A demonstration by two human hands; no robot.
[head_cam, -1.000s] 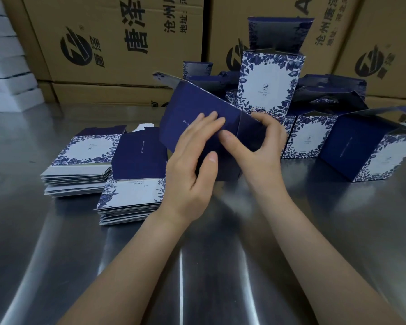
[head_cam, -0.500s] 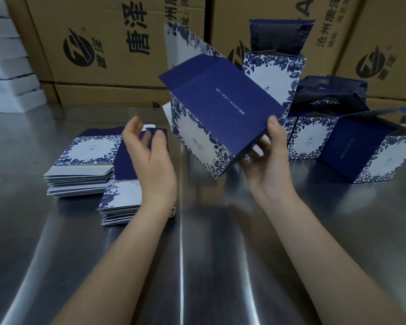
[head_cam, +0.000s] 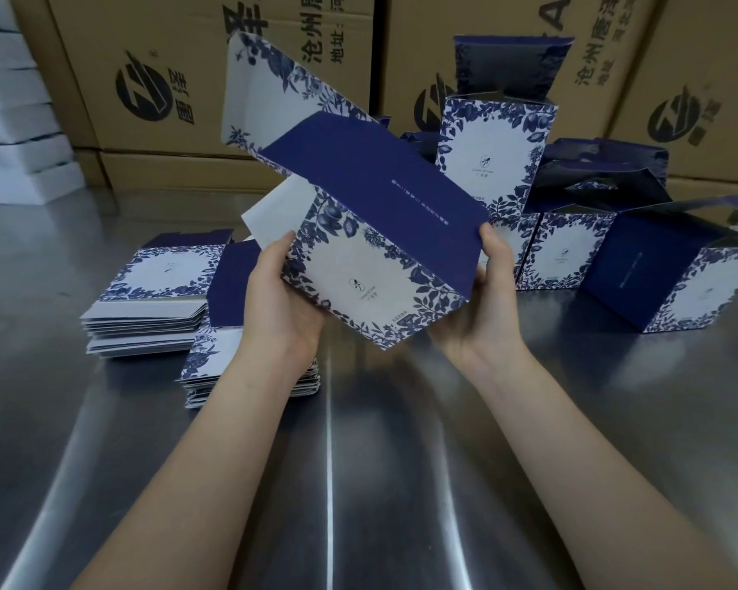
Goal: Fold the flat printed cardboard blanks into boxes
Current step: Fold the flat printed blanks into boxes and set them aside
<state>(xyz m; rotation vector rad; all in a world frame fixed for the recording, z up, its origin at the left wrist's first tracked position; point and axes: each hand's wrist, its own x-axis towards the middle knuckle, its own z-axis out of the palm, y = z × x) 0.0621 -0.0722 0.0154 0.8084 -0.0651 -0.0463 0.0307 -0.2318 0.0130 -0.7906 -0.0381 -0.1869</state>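
Observation:
A navy and white floral box is held tilted above the steel table, its open end with a white flap pointing up and left. My left hand grips its lower left corner, thumb on the floral face. My right hand grips the lower right end, thumb on the navy face. Two stacks of flat printed blanks lie on the table at the left; the nearer stack sits partly behind my left wrist. Several folded boxes stand at the back right.
The steel table stretches toward me. Large brown shipping cartons line the back wall. White foam slabs are stacked at the far left. One folded box lies on its side at the right.
The box was turned over and lifted from the table. My left hand let go, swung left, then came back and took hold of the box's lower left corner.

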